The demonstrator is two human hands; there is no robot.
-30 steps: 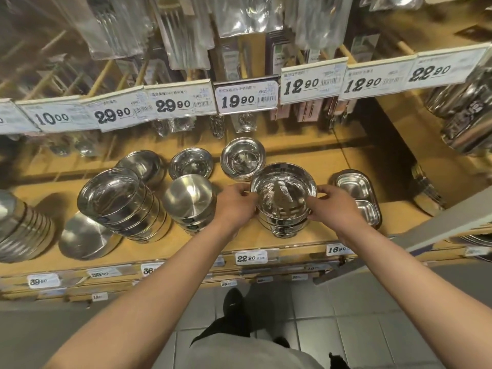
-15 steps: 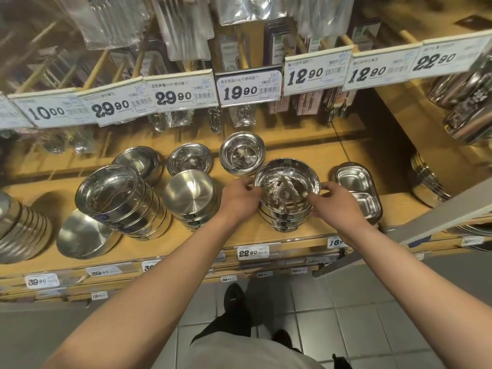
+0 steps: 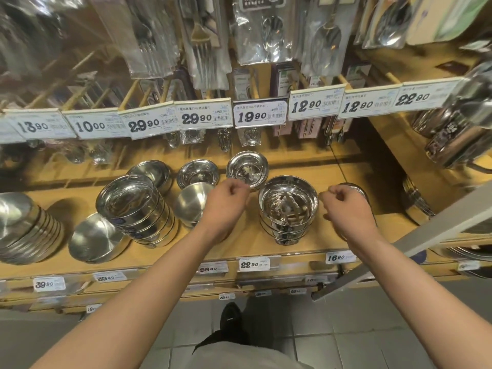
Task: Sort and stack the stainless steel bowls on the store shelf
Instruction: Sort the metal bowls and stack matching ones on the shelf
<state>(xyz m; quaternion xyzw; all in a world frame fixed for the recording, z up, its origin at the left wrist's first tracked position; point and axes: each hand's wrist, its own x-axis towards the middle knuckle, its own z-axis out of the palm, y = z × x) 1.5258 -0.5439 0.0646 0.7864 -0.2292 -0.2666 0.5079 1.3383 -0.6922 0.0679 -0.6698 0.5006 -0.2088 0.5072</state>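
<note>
**Two hands off the centre bowl stack**

Two hands are seen just either side of the bowl stack [image 3: 288, 209] at frame centre, on the wooden shelf [image 3: 239, 243]. Left hand [image 3: 226, 202] and right hand [image 3: 344, 206] are both loosely curled, nothing held, neither touching the stack. Stack is polished steel, mirror-bright, upright; roughly four nested bowls counted by rims, exact count not resolvable.

Behind it, three single bowls [image 3: 247, 169] are set in a row. Left of centre: a tilted stack [image 3: 135, 209] of about five, and one matte bowl [image 3: 190, 202] partly hidden by the left hand. One bowl on its side [image 3: 94, 239] at lower left. Far-left stack [image 3: 24, 227] is cut by the frame edge. A tray [image 3: 356, 189] is mostly hidden behind the right hand. Price tags [image 3: 259, 115] are legible; small print is blurred.
</note>
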